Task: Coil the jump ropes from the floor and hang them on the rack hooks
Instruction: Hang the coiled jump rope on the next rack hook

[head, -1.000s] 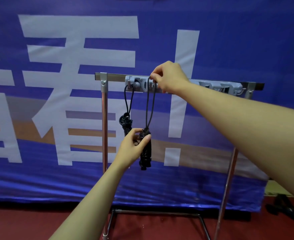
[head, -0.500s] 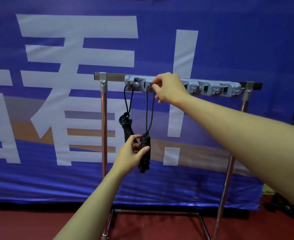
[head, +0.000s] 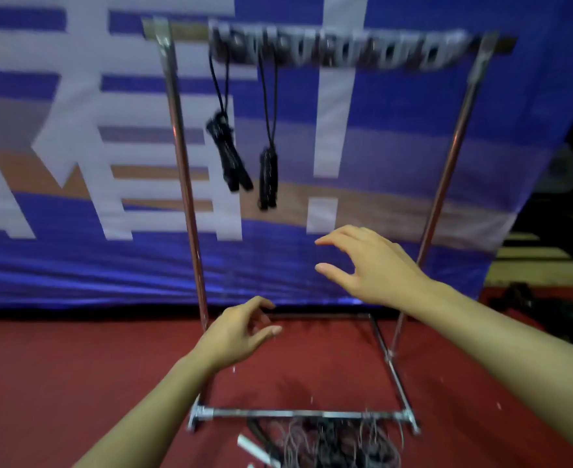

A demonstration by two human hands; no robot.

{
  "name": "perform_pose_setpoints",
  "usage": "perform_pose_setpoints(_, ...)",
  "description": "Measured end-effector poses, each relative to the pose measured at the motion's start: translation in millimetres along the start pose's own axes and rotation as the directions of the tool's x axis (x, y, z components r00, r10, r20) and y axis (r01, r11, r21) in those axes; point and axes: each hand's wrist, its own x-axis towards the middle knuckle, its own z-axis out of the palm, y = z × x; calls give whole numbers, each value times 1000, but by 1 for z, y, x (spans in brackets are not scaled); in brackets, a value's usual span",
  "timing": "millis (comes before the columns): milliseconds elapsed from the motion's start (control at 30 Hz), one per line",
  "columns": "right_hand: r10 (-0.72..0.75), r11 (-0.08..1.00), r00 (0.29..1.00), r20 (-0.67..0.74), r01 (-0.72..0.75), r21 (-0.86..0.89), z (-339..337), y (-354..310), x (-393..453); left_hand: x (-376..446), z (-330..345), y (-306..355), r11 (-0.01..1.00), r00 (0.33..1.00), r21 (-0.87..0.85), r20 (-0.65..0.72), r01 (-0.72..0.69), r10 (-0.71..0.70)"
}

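Presently on the rack: two black coiled jump ropes, hung side by side from the hook strip (head: 339, 50) on the top bar. The left rope (head: 226, 153) hangs tilted, handles splayed toward the right; the right rope (head: 267, 177) hangs nearly straight. The two are near but apart. The view is blurred, so which hooks carry them cannot be told exactly; the hooks further right look unoccupied.

On the floor: a tangled heap of ropes (head: 332, 444), grey and dark, lying just in front of the rack's front base bar (head: 298, 414), partly cut off by the bottom edge. A pale handle (head: 254, 447) sticks out at its left.

Hands: left hand (head: 236, 334), fingers loosely curled, holding nothing, low between the rack posts. Right hand (head: 371, 265), fingers spread and relaxed, holding nothing, higher and to the right. Neither touches rope or rack.

Surroundings: red floor (head: 75, 383); blue banner (head: 413, 146) with white lettering behind the rack; dark items on the floor at far right, unclear.

Risks, by judgement: the heap looks knotted together, so pulling one rope could drag the others or snag on the base bar. A loosely wound coil may unravel when lifted. Bumping the light rack while reaching could shake the hung ropes off their hooks.
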Motion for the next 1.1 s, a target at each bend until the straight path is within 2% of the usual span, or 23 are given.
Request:
perform_pose_setpoints(67, 44, 999, 985, 169, -49, 23, 65, 15, -55, -37, 52, -29, 999, 990, 46, 140, 4, -10)
perform_pose_setpoints(167, 56, 993, 923, 381, -89, 71, 159, 35, -134, -97, 130, -69, 997, 942, 66, 330, 47, -67)
perform_pose_setpoints(333, 83, 972, 790, 608, -199, 125, 267, 43, -240, -173, 217, -119, 975, 837, 164, 503, 151, -215)
perform_pose_setpoints(400, 79, 966, 743, 664, -221, 131, 293, 43, -266, -192, 241, -132, 967, 818, 196, 521, 163, -244)
perform_pose_setpoints(567, 54, 968, 690, 722, -213, 130, 331, 37, -291, -204, 293, -147, 963, 827, 229, 508, 141, -241)
perform_pose_setpoints(700, 20, 972, 676, 737, -187, 146, 346, 32, -294, -200, 319, -143, 946, 790, 278, 536, 167, -297)
perform_pose_setpoints(800, -9, 973, 656, 755, -167, 156, 351, 27, -303, -209, 320, -143, 954, 850, 245, 451, 175, -272)
perform_pose_setpoints(867, -11, 972, 651, 759, -173, 162, 354, 22, -310, -224, 316, -140, 965, 866, 223, 444, 141, -229)
perform_pose_setpoints(933, -20, 971, 646, 763, -170, 170, 356, 18, -315, -247, 318, -143, 976, 838, 216, 530, 15, -130)
perform_pose_setpoints(1000, -39, 971, 642, 765, -156, 181, 358, 14, -316, -271, 325, -153, 966, 764, 215, 645, -144, -30)
perform_pose_setpoints(1067, -60, 972, 635, 770, -140, 191, 358, 11, -318, -282, 334, -159, 963, 734, 205, 679, -176, -11)
perform_pose_setpoints(1100, -66, 973, 632, 772, -131, 190, 356, 10, -319, -282, 337, -156, 967, 737, 213, 674, -137, -44)
